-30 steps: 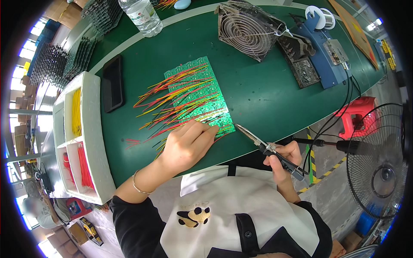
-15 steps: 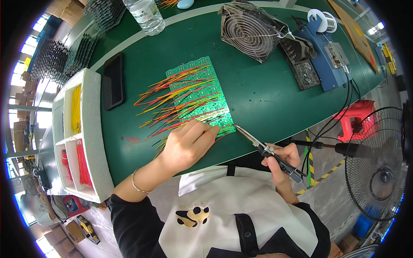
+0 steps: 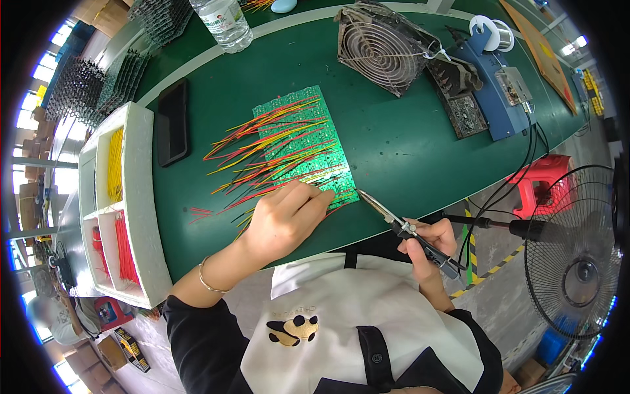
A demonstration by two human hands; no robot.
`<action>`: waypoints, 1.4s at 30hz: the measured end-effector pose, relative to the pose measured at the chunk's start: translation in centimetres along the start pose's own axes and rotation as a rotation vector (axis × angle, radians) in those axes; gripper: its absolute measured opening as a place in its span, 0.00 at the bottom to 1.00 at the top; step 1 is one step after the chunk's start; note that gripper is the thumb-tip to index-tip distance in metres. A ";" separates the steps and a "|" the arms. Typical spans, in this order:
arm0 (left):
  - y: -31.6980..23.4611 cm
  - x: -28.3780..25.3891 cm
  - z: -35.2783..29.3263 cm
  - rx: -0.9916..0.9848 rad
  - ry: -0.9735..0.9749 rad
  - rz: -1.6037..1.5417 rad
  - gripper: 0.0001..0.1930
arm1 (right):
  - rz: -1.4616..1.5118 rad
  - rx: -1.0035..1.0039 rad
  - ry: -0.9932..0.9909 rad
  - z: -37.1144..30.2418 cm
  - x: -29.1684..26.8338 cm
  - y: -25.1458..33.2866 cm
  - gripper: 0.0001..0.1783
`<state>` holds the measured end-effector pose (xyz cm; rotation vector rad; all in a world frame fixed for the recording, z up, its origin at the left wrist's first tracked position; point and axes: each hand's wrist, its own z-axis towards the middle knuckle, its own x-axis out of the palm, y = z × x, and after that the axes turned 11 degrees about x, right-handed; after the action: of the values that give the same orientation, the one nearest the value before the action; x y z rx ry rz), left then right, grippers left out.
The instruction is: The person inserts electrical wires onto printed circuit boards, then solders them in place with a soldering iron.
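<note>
A green circuit board (image 3: 331,141) lies on the table, with rows of thin red, yellow and black wires (image 3: 262,141) fanning out from it to the left. Over the board's near part is my left hand (image 3: 285,217), its fingers pinched together on a wire; the fingertips partly hide what they grip. My right hand (image 3: 430,244) holds a soldering iron (image 3: 403,226) like a pen. The iron's metal tip points up and left, at the board's near right corner; whether it touches cannot be made out.
At left stand a white divided box (image 3: 141,217) of yellow and red wires and a black phone (image 3: 173,123). A water bottle (image 3: 226,26), a dirty grilled fan (image 3: 379,52) and a blue soldering station (image 3: 489,85) with a solder spool (image 3: 502,34) line the back. Black cables hang at right.
Almost nothing differs. My left hand has shifted very slightly up and left, while the soldering iron keeps its place at the board's corner.
</note>
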<state>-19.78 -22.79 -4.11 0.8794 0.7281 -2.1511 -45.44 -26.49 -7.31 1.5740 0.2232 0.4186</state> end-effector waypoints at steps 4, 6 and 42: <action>-0.1 -0.1 0.1 -0.020 0.001 -0.009 0.14 | -0.025 0.012 -0.012 0.0 0.0 0.3 0.13; -0.1 -0.1 0.1 -0.028 0.001 -0.015 0.14 | -0.051 0.008 -0.010 0.2 -0.2 0.2 0.12; -2.8 -1.3 -0.1 0.064 0.202 0.419 0.12 | 0.263 -0.213 -0.247 3.1 -0.5 1.7 0.11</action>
<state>-21.18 -20.59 -2.56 1.1805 0.5171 -1.7387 -44.85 -29.60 -5.69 1.4324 -0.2155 0.4315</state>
